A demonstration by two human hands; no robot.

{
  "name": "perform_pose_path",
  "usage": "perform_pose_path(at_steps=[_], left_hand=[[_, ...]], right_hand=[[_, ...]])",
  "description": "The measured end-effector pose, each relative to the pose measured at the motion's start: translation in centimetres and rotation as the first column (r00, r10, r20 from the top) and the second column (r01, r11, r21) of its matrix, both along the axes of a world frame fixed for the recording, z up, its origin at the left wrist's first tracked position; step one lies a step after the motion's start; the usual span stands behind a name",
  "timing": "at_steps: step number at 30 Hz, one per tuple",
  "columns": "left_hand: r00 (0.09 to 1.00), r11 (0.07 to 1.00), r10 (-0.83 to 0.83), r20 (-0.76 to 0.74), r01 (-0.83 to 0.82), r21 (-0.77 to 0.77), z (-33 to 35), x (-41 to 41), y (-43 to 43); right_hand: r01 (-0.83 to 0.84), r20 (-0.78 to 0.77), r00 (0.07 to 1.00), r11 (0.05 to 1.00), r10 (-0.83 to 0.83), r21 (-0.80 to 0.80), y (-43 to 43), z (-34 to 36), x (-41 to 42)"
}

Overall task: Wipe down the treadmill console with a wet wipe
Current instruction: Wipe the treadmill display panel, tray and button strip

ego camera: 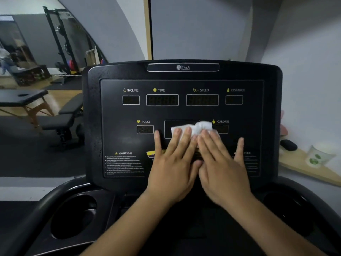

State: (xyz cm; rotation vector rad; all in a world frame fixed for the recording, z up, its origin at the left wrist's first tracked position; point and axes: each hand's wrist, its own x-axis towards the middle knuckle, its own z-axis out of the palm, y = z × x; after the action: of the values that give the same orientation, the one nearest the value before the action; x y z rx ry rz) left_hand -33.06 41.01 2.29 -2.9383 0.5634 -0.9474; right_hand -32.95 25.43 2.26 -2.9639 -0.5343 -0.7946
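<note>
The black treadmill console [118, 111] fills the middle of the view, its dark displays labelled INCLINE, TIME, SPEED, DISTANCE, PULSE and CALORIE. A crumpled white wet wipe [195, 127] lies against the panel's middle, over the central display. My left hand [173, 163] and my right hand [221, 167] lie side by side, flat on the panel. Their straight fingertips press on the wipe's lower edge. Most of the wipe's lower part is hidden under my fingers.
A cup holder [73, 215] sits at the console's lower left. A wooden shelf [302, 169] at the right carries a wipe packet [316, 157] and a dark object [288, 145]. Behind at the left stand a massage table [24, 98], a weight bench [66, 117] and a rack [60, 43].
</note>
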Motion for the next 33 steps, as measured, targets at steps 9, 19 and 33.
perform_pose_path(at_steps=[9, 19, 33], left_hand=[[0.999, 0.999, -0.043, -0.008, 0.043, 0.000, 0.5, 0.1, -3.0], [0.999, 0.986, -0.040, 0.036, 0.034, 0.162, 4.3, 3.7, -7.9], [0.989, 0.983, -0.141, 0.044, 0.135, 0.127, 3.5, 3.9, -13.0]], right_hand=[[0.055, 0.017, 0.998, 0.997, -0.055, 0.051, -2.8, -0.5, 0.0], [0.157, 0.069, 0.984, 0.985, -0.162, 0.068, -7.0, 2.9, 2.6], [0.148, 0.046, 0.986, 0.967, -0.160, 0.207, -11.5, 2.6, 2.9]])
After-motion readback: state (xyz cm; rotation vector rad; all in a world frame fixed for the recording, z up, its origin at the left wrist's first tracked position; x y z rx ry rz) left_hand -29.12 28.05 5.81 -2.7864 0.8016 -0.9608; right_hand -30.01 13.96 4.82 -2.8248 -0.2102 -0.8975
